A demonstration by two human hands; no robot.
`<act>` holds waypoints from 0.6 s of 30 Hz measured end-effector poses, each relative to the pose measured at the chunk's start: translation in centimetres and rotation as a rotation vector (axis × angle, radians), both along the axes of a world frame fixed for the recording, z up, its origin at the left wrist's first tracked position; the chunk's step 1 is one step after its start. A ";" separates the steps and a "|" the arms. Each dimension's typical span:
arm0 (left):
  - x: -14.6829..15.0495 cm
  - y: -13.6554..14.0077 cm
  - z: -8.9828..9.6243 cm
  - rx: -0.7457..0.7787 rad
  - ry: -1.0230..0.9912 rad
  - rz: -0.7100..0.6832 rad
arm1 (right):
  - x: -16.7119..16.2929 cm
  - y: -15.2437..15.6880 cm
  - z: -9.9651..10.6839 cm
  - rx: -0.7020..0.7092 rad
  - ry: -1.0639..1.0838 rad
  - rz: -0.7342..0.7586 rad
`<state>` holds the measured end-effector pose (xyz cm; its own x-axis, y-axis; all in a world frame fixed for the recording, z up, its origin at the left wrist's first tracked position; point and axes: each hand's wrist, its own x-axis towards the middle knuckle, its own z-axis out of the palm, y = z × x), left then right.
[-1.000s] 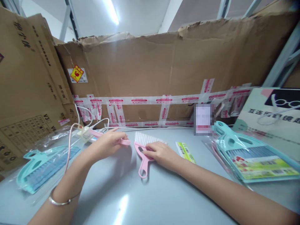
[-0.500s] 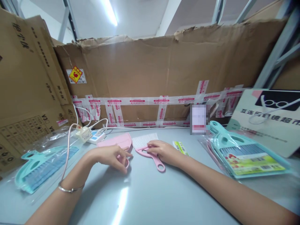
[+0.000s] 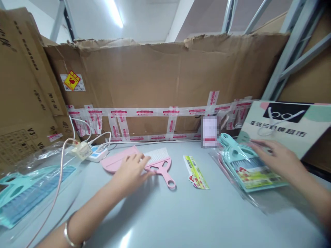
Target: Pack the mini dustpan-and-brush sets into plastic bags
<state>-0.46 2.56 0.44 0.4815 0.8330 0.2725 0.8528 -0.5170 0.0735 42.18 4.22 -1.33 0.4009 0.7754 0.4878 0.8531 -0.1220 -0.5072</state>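
My left hand (image 3: pixel 131 172) is over the table, fingers stretched and apart, its tips by the left edge of a pink brush (image 3: pixel 163 166) with white bristles. Whether they touch it I cannot tell. Behind that hand lies a pink dustpan (image 3: pixel 113 162), partly covered by it. My right hand (image 3: pixel 280 160), slightly blurred, hovers at a bagged turquoise dustpan-and-brush set (image 3: pixel 234 151) on the right, fingers open and reaching over its upper right side. A green and yellow label card (image 3: pixel 196 172) lies flat between the brush and that set.
Another bagged turquoise set (image 3: pixel 33 189) lies at the left, crossed by a white cable (image 3: pixel 61 165). A power strip (image 3: pixel 97 154) with plugs stands behind. A large cardboard box (image 3: pixel 144 82) walls off the back. A printed paper bag (image 3: pixel 287 127) leans at the right.
My right hand has left the pink brush and moved right to the bagged turquoise set. My left hand has shifted right, from the dustpan's handle to the brush. The view has turned slightly right.
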 end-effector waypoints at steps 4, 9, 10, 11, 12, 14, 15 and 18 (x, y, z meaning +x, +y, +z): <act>2.1 -1.2 -2.2 -0.169 0.111 -0.243 | 5.8 -0.7 -2.7 -0.171 0.251 -0.139; 1.4 0.5 -1.6 -0.282 0.059 -0.433 | 5.5 -1.5 -3.1 -0.142 0.277 -0.153; 1.2 1.0 -1.4 -0.298 0.060 -0.458 | 5.2 -1.6 -2.9 -0.146 0.260 -0.162; 1.0 1.4 -1.2 -0.306 0.067 -0.469 | 4.9 -1.6 -2.6 -0.149 0.246 -0.166; 0.8 1.6 -1.2 -0.304 0.077 -0.459 | 4.8 -1.7 -2.4 -0.158 0.234 -0.166; 0.4 1.9 -1.4 -0.250 0.089 -0.333 | 4.7 -1.7 -2.2 -0.167 0.221 -0.172; 0.1 2.0 -1.7 -0.212 0.086 -0.219 | 4.8 -1.8 -2.1 -0.163 0.221 -0.186; -1.3 1.9 -2.2 -0.222 0.072 0.094 | 4.9 -2.3 -1.9 -0.098 0.232 -0.297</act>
